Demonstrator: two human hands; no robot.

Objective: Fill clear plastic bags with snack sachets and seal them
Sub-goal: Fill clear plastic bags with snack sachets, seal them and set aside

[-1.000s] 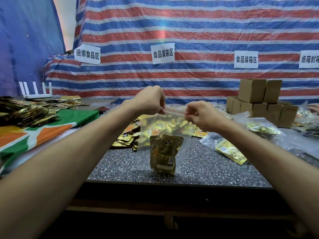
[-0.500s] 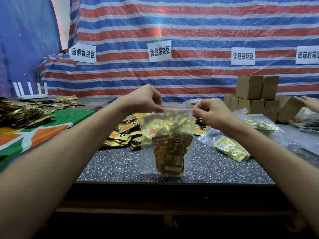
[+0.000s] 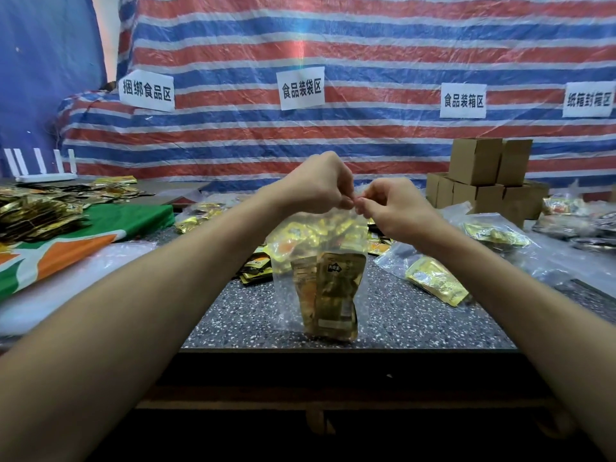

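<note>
The clear plastic bag (image 3: 318, 248) hangs upright in front of the person, over the near edge of the speckled grey table (image 3: 416, 323). The film is thin, glossy and slightly crumpled. Its lower end reaches the tabletop, but I cannot tell if it rests there. Inside, flat gold foil sachets (image 3: 336, 295) stand on end at the bottom, shiny, with a dark label on the front one.

The left hand (image 3: 316, 185) and the right hand (image 3: 396, 208) meet at the bag's top edge. Each has its fingers curled and pinches the plastic between thumb and fingertips, the two pinches almost touching at the middle of the rim.

Behind the bag lies a loose heap of sachets (image 3: 255, 266), gold and orange, overlapping flat. To the right, another filled bag (image 3: 433, 283) lies on its side on the table, a yellow packet showing through the film. Further back on the right, plain brown cardboard boxes (image 3: 476, 175) are stacked, square and matte. On the left, a green, orange and white cloth (image 3: 83, 235) covers a surface, with a pile of dark gold packets (image 3: 33, 213) on it. A woven striped tarp (image 3: 366, 45), red, blue and white, forms the back wall and carries white paper signs (image 3: 301, 88).
</note>
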